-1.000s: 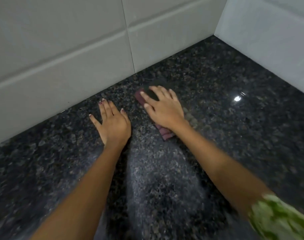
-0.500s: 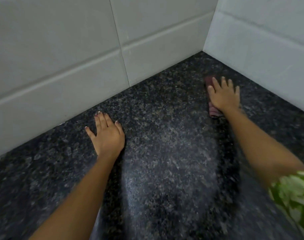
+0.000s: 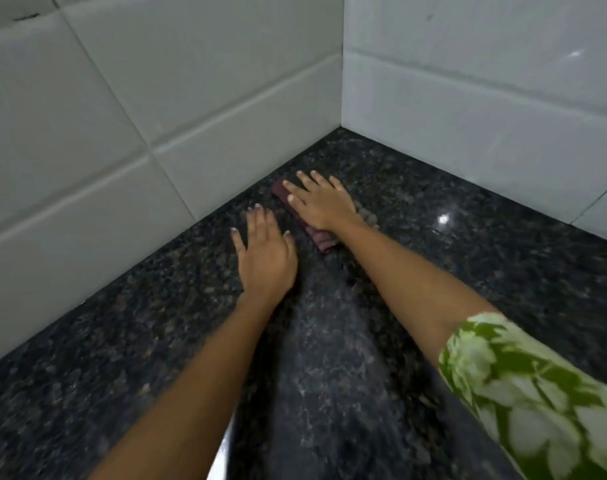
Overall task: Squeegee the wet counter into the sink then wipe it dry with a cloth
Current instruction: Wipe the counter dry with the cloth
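Note:
A folded dark red cloth (image 3: 318,238) lies flat on the black speckled granite counter (image 3: 485,265) close to the back wall. My right hand (image 3: 321,202) presses down on it with fingers spread, covering most of it; only its left edge and near end show. My left hand (image 3: 265,256) rests flat on the counter just left of the cloth, palm down, fingers apart, holding nothing. No squeegee and no sink are in view.
White tiled walls (image 3: 177,109) meet in a corner (image 3: 342,128) right behind the hands and bound the counter at the back and right. A green leaf-patterned sleeve (image 3: 537,393) covers my right upper arm. A pale streaked patch (image 3: 329,358) on the counter runs between my forearms.
My right hand slid the cloth from the right side of the counter back to the left, beside my left hand near the back wall. The view tilted up toward the corner.

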